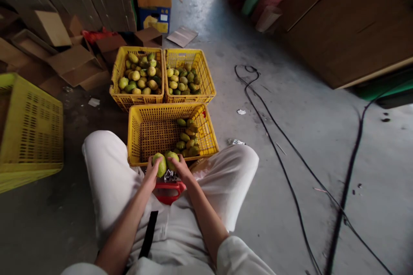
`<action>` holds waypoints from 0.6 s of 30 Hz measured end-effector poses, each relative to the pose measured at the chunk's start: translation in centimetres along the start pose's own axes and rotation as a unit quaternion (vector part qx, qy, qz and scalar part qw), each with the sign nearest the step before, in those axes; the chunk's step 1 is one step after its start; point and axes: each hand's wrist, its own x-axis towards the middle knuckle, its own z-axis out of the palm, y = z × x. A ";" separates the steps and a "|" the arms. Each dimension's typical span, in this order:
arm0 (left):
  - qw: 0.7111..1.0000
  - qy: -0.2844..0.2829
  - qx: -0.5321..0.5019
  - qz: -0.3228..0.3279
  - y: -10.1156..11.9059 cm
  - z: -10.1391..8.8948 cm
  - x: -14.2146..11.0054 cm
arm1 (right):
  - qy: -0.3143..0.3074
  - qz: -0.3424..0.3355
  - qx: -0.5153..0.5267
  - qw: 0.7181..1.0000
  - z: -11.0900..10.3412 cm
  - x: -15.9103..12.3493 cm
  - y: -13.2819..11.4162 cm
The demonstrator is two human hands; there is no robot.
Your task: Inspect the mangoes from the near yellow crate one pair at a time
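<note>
From here, the front crate (155,137) is hard, perforated plastic with a dull sheen. On its near side, crumpled foil (169,176) glints between trouser legs (108,169) of matt cloth. Matt cardboard boxes (75,62) lie beyond the crate's left; smooth, rubbery cables (350,167) cross scuffed, concrete-looking floor (306,94) to its right.

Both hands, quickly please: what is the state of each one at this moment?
Left hand: closed around a green fruit.
Right hand: closed around a second green fruit, beside the first.
</note>
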 end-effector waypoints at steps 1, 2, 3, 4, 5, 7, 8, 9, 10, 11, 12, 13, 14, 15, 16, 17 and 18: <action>1.000 0.011 -0.001 -0.008 -0.2 0.1 0.3 | -0.001 -0.002 -0.002 1.000 -0.1 -0.2 -0.2; 1.000 0.022 -0.002 -0.017 -0.4 0.2 0.5 | 0.000 -0.003 -0.005 1.000 -0.1 -0.4 -0.4; 0.999 0.030 -0.004 -0.023 -0.6 0.2 0.7 | 0.004 -0.003 -0.007 1.000 -0.1 -0.5 -0.5; 0.999 0.035 -0.006 -0.026 -0.7 0.3 0.9 | 0.009 -0.003 -0.009 1.000 -0.1 -0.6 -0.6; 0.999 0.036 -0.008 -0.026 -0.8 0.3 1.1 | 0.014 -0.004 -0.011 1.000 -0.1 -0.7 -0.7; 0.999 0.032 -0.014 -0.027 -1.0 0.2 1.3 | 0.017 -0.008 -0.015 1.000 -0.1 -0.7 -0.8; 0.999 0.032 -0.017 -0.027 -1.1 0.2 1.3 | 0.018 -0.012 -0.017 1.000 -0.2 -0.7 -0.8; 0.999 0.033 -0.021 -0.029 -1.1 0.2 1.4 | 0.016 -0.015 -0.019 1.000 -0.2 -0.7 -0.9; 0.999 0.035 -0.024 -0.032 -1.2 0.2 1.4 | 0.010 -0.018 -0.020 1.000 -0.2 -0.7 -0.9; 0.998 0.040 -0.027 -0.034 -1.2 0.3 1.4 | 0.002 -0.020 -0.018 1.000 -0.2 -0.7 -0.9; 0.998 0.050 -0.030 -0.033 -1.2 0.3 1.4 | -0.005 -0.021 -0.015 1.000 -0.1 -0.7 -0.9; 0.997 0.064 -0.032 -0.034 -1.2 0.4 1.3 | -0.010 -0.020 -0.012 1.000 -0.1 -0.7 -1.0; 0.996 0.078 -0.033 -0.036 -1.1 0.5 1.3 | -0.011 -0.019 -0.009 1.000 0.0 -0.8 -1.0; 0.995 0.090 -0.033 -0.040 -1.0 0.6 1.2 | -0.009 -0.021 -0.007 1.000 0.1 -0.8 -1.0; 0.993 0.101 -0.033 -0.045 -0.9 0.7 1.2 | -0.006 -0.026 -0.008 1.000 0.2 -0.8 -0.9; 0.992 0.108 -0.033 -0.052 -0.8 0.8 1.1 | -0.005 -0.034 -0.009 0.999 0.3 -0.8 -0.9; 0.992 0.110 -0.034 -0.058 -0.6 0.9 1.1 | -0.007 -0.042 -0.011 0.999 0.3 -0.8 -0.8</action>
